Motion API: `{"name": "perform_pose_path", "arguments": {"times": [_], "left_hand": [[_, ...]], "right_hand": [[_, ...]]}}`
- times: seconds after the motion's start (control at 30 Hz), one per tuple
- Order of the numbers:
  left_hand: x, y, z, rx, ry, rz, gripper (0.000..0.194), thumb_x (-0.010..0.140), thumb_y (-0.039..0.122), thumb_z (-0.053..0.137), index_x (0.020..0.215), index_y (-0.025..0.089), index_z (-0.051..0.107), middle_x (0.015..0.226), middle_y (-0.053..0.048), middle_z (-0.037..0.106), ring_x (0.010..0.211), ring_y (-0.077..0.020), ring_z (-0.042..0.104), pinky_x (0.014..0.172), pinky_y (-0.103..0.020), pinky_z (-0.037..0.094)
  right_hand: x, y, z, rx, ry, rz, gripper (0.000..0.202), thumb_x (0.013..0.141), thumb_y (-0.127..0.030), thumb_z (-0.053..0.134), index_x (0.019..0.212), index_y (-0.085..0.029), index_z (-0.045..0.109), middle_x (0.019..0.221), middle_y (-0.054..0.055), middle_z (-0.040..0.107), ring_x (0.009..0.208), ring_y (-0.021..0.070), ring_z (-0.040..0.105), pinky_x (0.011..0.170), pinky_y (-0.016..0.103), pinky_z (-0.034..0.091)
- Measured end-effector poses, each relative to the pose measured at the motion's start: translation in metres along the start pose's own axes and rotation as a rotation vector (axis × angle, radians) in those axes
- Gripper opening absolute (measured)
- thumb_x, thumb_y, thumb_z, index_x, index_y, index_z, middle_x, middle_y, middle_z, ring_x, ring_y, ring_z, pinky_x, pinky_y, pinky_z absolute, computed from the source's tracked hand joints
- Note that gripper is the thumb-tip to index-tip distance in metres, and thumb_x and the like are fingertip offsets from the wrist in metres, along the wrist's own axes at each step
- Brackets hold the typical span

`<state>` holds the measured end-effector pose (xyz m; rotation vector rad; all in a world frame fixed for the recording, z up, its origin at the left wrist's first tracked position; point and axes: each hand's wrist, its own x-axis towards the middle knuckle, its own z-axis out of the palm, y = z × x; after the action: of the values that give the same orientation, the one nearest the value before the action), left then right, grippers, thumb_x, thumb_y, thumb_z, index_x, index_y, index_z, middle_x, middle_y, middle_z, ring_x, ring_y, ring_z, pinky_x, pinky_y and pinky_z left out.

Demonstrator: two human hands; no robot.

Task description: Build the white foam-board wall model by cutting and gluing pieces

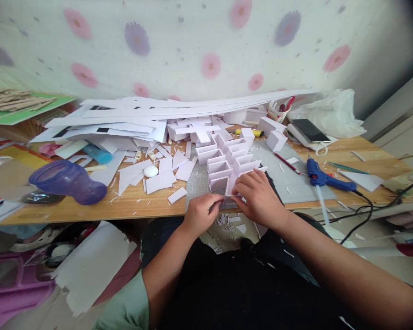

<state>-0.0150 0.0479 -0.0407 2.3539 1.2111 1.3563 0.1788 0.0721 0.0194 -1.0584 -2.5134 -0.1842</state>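
Head view: left hand (202,212) and right hand (259,197), each grip pinched closed on the near end of a white card structure (230,158). It stands on a gray cutting mat (292,190) atop the wooden surface (151,202); paper scraps (161,181) lie left, a blue glue gun (316,174) right.

I count two hands: one bare left hand (201,213) and one bare right hand (258,197). I record one white many-walled model (229,160), one grey flat cutting mat (296,192), one blue plastic glue gun (325,178), one slim red-and-black pencil (287,163), one dark-screened phone (310,130), one translucent purple vessel (69,181) and one white egg-shaped object (150,171). Flat white scraps (160,182) exceed my count.
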Motion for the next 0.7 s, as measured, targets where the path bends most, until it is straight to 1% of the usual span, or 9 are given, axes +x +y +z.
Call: {"name": "perform_pose_path", "arguments": {"times": [0.3, 0.43, 0.6, 0.7], "left_hand": [[-0.0001, 0.0008, 0.0006, 0.006, 0.012, -0.005, 0.019, 0.084, 0.01, 0.055, 0.097, 0.019, 0.066, 0.082, -0.004, 0.074, 0.074, -0.0152, 0.07, 0.069, -0.026, 0.056], [-0.0006, 0.0005, 0.0008, -0.002, 0.018, -0.005, 0.021, 0.084, 0.011, 0.056, 0.101, 0.019, 0.065, 0.084, -0.003, 0.074, 0.075, -0.015, 0.07, 0.072, -0.027, 0.056], [-0.0018, -0.0003, 0.0016, -0.018, 0.035, 0.009, 0.023, 0.084, 0.01, 0.054, 0.102, 0.02, 0.064, 0.086, -0.004, 0.073, 0.078, -0.0148, 0.07, 0.072, -0.027, 0.056], [-0.0015, 0.0002, 0.0011, -0.033, 0.05, 0.026, 0.024, 0.084, 0.008, 0.054, 0.103, 0.02, 0.064, 0.088, -0.004, 0.073, 0.08, -0.0143, 0.069, 0.074, -0.027, 0.056]], "right_hand": [[0.0009, 0.0039, 0.0015, 0.07, 0.007, 0.001, 0.015, 0.089, -0.027, 0.058, 0.079, -0.019, 0.064, 0.085, 0.005, 0.062, 0.087, 0.0223, 0.05, 0.089, 0.04, 0.032], [0.0001, 0.0032, 0.0002, 0.062, 0.007, 0.013, 0.014, 0.088, -0.027, 0.058, 0.079, -0.019, 0.065, 0.085, 0.005, 0.062, 0.088, 0.0229, 0.05, 0.093, 0.043, 0.03], [-0.0021, 0.0014, -0.0013, 0.063, 0.034, 0.02, 0.009, 0.086, -0.028, 0.062, 0.087, -0.021, 0.067, 0.09, 0.005, 0.064, 0.091, 0.0238, 0.051, 0.096, 0.045, 0.028], [-0.0018, -0.0012, -0.0008, 0.061, 0.05, 0.022, 0.01, 0.087, -0.028, 0.06, 0.085, -0.021, 0.068, 0.088, 0.005, 0.064, 0.089, 0.0232, 0.051, 0.096, 0.045, 0.028]]}}
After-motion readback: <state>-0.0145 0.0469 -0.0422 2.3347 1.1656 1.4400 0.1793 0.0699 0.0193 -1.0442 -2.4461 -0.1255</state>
